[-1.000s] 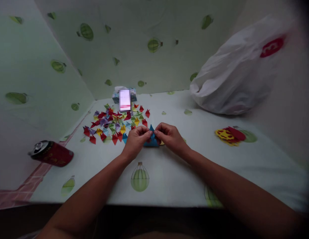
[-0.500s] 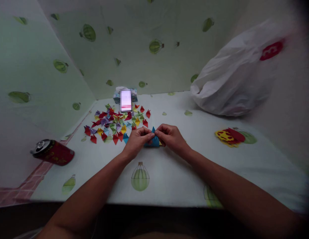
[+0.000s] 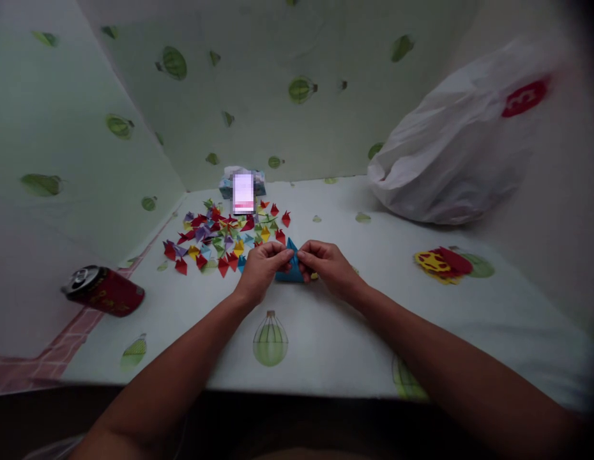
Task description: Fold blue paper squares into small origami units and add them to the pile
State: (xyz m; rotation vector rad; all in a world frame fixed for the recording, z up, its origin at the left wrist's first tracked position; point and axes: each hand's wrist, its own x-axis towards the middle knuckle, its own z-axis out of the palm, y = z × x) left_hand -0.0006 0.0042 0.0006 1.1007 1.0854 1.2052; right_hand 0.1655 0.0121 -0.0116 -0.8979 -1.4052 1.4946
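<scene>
In hand, mid-desk [image 3: 326,345], back from the front edge: blue folded paper [image 3: 291,245], point upward, between left hand [image 3: 261,268] and right hand [image 3: 328,264]; thumb and fingertips of each closed on it, one side apiece. Stage, by judgement: shaping or creasing a fold. Next move, probably: calls for firm, even pressure, point kept aligned. Near left edge: red can [image 3: 127,296], yellow lettering [image 3: 103,291] unreadable. Toward back right corner: white plastic bag [image 3: 445,160], red oval label [image 3: 525,97], pale mark resembling a tilted "3". Near back edge: phone [image 3: 243,190], screen pixelated, nothing legible.
</scene>
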